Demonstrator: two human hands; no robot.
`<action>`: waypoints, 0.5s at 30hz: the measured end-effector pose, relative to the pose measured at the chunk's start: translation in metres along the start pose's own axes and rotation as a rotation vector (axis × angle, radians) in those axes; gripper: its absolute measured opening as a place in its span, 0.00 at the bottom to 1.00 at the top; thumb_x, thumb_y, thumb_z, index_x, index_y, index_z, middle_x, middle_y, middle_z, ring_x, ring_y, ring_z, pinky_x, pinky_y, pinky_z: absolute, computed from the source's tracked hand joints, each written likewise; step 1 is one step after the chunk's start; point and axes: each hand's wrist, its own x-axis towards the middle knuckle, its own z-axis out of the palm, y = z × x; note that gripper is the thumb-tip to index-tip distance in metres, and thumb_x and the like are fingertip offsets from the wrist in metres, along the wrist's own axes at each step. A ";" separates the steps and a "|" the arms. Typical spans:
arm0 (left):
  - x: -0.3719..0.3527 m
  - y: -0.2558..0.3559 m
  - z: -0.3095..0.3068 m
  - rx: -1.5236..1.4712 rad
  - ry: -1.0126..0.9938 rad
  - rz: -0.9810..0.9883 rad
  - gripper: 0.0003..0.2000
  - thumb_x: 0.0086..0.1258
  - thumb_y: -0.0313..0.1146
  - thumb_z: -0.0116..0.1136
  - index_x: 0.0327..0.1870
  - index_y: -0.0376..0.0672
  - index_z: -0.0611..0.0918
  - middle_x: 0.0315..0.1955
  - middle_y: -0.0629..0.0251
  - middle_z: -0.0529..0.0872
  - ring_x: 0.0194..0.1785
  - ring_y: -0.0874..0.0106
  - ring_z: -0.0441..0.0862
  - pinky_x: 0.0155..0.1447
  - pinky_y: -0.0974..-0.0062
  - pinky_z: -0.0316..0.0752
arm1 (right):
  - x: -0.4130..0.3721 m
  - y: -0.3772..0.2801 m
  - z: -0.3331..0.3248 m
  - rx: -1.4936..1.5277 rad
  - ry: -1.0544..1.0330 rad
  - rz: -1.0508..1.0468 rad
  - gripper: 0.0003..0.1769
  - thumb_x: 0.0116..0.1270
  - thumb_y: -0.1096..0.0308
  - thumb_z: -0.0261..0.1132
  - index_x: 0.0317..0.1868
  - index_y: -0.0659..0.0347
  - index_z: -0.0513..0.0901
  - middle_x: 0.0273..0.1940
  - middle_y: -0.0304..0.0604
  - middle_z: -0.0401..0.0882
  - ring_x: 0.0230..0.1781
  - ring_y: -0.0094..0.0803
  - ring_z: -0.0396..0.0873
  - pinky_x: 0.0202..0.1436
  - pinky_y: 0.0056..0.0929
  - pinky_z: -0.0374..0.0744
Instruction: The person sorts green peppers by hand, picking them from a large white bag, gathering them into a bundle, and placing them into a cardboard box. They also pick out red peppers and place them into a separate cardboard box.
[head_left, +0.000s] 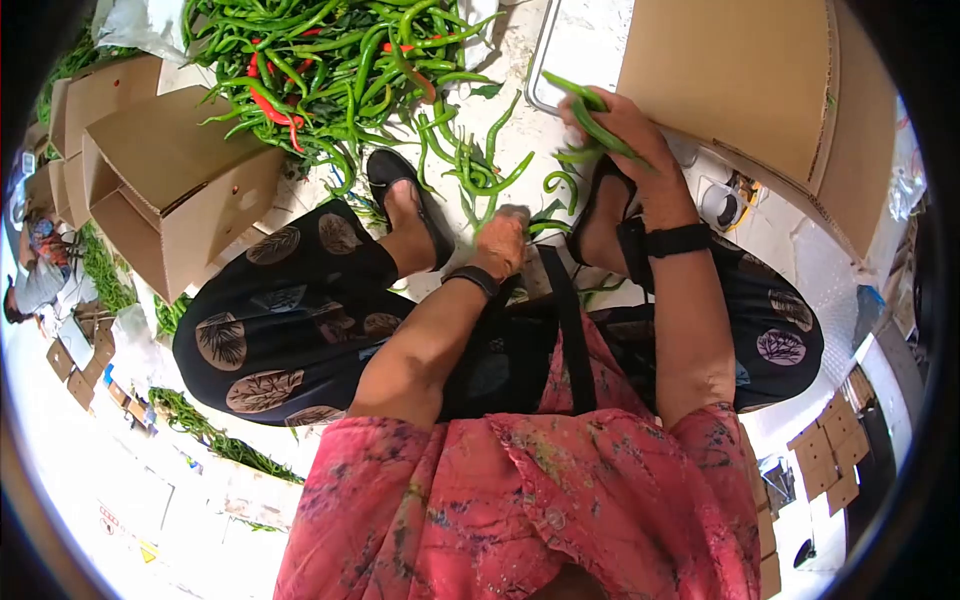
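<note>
Pale floor [522, 60] bears a chilli heap [340, 70] at 12 o'clock; right hand [628, 128] grips green chillies [588, 115] lying 10-to-4 o'clock; left hand [503, 238] is clenched.

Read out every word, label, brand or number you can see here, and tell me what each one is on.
No text here can be read.
Small red-and-white label at lower left: too small and blurred.
Yellow sign beside it: blurred, unreadable.
Cardboard boxes: no print shows.
Green chili peppers in the right hand: no writing.
</note>
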 end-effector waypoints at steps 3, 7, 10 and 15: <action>0.000 -0.005 -0.023 -0.080 0.082 0.026 0.13 0.55 0.32 0.62 0.39 0.36 0.82 0.35 0.47 0.85 0.40 0.48 0.84 0.44 0.56 0.80 | -0.008 0.009 -0.007 -0.165 0.040 0.148 0.17 0.55 0.53 0.76 0.31 0.54 0.80 0.24 0.27 0.69 0.23 0.17 0.65 0.26 0.20 0.65; -0.009 0.006 -0.050 -0.212 0.220 -0.297 0.12 0.58 0.32 0.60 0.41 0.38 0.81 0.36 0.45 0.86 0.43 0.48 0.84 0.46 0.56 0.80 | -0.014 0.051 -0.011 -0.236 0.021 0.366 0.22 0.53 0.44 0.75 0.25 0.50 0.76 0.22 0.26 0.67 0.22 0.16 0.63 0.23 0.19 0.61; -0.015 0.004 -0.059 -0.399 0.406 -0.394 0.12 0.60 0.36 0.61 0.42 0.43 0.82 0.35 0.48 0.86 0.43 0.48 0.84 0.46 0.55 0.79 | -0.031 0.075 -0.007 -0.110 -0.045 0.292 0.22 0.53 0.44 0.75 0.25 0.49 0.76 0.23 0.25 0.68 0.21 0.16 0.63 0.23 0.19 0.61; 0.043 -0.102 -0.043 -0.481 1.056 -0.477 0.10 0.64 0.33 0.58 0.42 0.37 0.81 0.26 0.55 0.84 0.29 0.60 0.81 0.36 0.63 0.74 | -0.018 0.106 0.008 -0.067 -0.003 0.154 0.17 0.66 0.51 0.66 0.29 0.55 0.79 0.25 0.27 0.71 0.21 0.16 0.66 0.26 0.18 0.66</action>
